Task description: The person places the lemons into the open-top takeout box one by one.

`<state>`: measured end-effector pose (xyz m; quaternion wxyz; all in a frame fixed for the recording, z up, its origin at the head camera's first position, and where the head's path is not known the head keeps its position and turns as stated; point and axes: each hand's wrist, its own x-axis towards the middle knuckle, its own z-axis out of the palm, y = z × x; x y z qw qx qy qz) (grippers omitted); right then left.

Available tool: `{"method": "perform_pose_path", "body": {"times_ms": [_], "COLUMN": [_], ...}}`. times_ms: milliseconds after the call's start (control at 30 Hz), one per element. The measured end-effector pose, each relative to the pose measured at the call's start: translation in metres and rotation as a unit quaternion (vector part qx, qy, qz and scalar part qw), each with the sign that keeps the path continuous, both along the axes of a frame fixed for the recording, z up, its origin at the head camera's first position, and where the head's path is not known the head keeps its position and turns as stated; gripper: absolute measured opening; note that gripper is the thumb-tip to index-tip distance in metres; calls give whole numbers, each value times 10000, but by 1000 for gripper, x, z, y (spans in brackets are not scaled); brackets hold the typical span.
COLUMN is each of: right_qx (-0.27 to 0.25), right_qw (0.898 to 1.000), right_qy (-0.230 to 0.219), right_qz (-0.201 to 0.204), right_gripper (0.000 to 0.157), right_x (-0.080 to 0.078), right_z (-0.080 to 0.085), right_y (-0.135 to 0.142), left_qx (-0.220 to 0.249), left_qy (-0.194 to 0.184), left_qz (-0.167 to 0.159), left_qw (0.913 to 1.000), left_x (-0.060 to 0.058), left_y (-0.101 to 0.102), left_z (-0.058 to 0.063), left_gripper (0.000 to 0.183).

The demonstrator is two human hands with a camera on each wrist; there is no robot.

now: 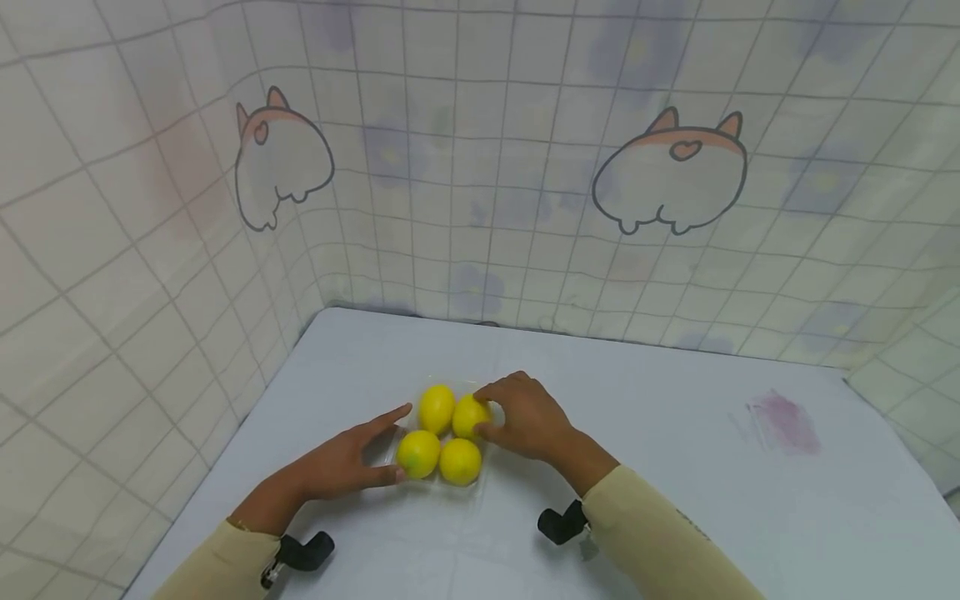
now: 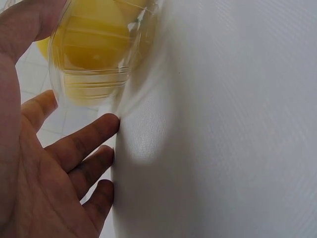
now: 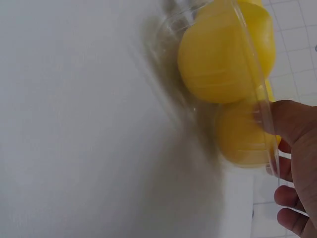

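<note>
Several yellow lemons sit together in a clear plastic container (image 2: 96, 79) on the table. My right hand (image 1: 527, 417) pinches the back right lemon (image 1: 467, 418) between thumb and fingers, reaching over the container's rim. In the right wrist view the thumb (image 3: 290, 119) lies against that lemon inside the wall. My left hand (image 1: 341, 461) is spread at the container's left side, its thumb at the rim beside the front left lemon (image 1: 417, 455). The back left lemon (image 1: 437, 408) and front right lemon (image 1: 460, 462) rest between the hands.
The white table (image 1: 637, 400) extends around the container. A pinkish stain (image 1: 783, 421) marks its right part. Grid-patterned curtains (image 1: 480, 167) with cartoon animals hang along the back and sides. A black wrist camera mount (image 1: 562, 523) projects by the right sleeve, another (image 1: 306, 552) by the left.
</note>
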<state>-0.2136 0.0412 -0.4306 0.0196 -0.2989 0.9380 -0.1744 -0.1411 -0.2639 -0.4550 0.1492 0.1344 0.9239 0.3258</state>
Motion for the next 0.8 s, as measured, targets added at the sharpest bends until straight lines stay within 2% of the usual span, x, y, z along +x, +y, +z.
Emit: {"method": "perform_pose_path", "body": {"times_ms": [167,333,533,800], "right_qx": [120,183,85,-155], "right_qw": [9997,9991,9997,9997], "right_qy": [-129,-244,-92,-34], "right_qz": [-163,-298,-217,-211], "right_gripper": [50,52,54,52], "right_x": [3,6,10,16], "right_z": [6,7,6,17], "right_y": [-5,-7,-2,12], "left_qx": [85,99,12,-65], "left_qy": [-23,-107,-75,-68], "left_qz": [17,65,46,46], "left_qw": [10000,9999,10000,9999], "left_x": [1,1,-1,1], "left_y": [1,1,0,2], "left_z": [3,1,0,6], "left_gripper": [93,92,93,94]}}
